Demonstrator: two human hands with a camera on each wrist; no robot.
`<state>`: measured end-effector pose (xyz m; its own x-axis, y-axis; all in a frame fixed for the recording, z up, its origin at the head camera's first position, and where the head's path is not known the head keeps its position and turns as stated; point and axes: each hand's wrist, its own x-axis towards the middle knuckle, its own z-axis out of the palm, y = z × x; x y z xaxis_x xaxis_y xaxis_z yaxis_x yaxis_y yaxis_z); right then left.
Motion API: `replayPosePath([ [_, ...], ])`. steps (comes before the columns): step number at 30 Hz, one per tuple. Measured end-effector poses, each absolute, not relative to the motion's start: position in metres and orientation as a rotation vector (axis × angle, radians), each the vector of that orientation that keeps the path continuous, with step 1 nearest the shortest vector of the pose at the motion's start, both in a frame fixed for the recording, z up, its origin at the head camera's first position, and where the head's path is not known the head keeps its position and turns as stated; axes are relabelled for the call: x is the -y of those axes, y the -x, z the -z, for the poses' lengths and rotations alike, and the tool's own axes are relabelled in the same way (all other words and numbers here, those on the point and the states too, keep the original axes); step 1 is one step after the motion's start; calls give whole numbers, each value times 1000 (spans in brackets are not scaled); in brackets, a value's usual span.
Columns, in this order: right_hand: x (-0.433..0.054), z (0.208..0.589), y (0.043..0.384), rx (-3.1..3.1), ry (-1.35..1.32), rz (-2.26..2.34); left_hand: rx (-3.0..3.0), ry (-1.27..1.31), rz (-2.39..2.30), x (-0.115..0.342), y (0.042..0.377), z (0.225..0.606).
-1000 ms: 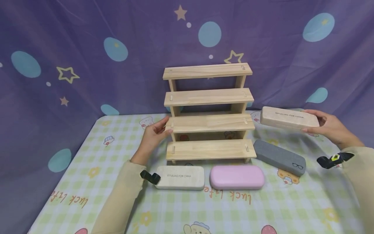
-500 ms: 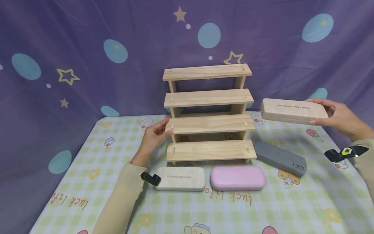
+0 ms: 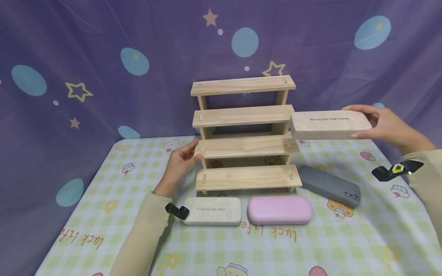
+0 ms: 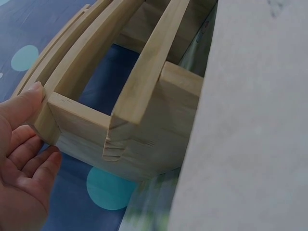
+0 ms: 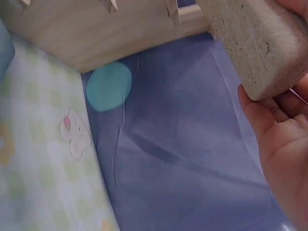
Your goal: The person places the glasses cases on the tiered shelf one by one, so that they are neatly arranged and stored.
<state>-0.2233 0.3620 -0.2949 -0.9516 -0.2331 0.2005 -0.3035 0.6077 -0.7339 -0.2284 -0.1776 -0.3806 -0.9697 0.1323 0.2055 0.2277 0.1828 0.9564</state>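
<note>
A wooden stepped rack (image 3: 246, 147) with several shelves stands at the middle of the table. My left hand (image 3: 179, 161) pinches the left end of its second shelf from the bottom, thumb on the edge and fingers below, as the left wrist view shows. A beige glasses case (image 3: 329, 124) lettered "REFUELING FOR CHINA" is held up by its right end in my right hand (image 3: 383, 126). The case's left end overlaps the rack's right side in the head view. Seen from the right wrist, the fingertips (image 5: 250, 96) press against the speckled case (image 5: 260, 48).
In front of the rack lie a cream glasses case (image 3: 212, 216) and a pink glasses case (image 3: 279, 210). A grey glasses case (image 3: 329, 186) lies slanted at the rack's right. A purple curtain (image 3: 165, 30) hangs behind the checked tablecloth (image 3: 114, 184).
My right hand has raised the beige glasses case, first drifting right, then moving left to the rack, and levelled it. The left hand has stayed on the rack.
</note>
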Motion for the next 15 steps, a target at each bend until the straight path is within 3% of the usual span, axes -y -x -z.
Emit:
replayPosePath([
  [15, -314, 274, 242, 2704, -621, -1366, 2392, 352, 1951, 173, 214, 359],
])
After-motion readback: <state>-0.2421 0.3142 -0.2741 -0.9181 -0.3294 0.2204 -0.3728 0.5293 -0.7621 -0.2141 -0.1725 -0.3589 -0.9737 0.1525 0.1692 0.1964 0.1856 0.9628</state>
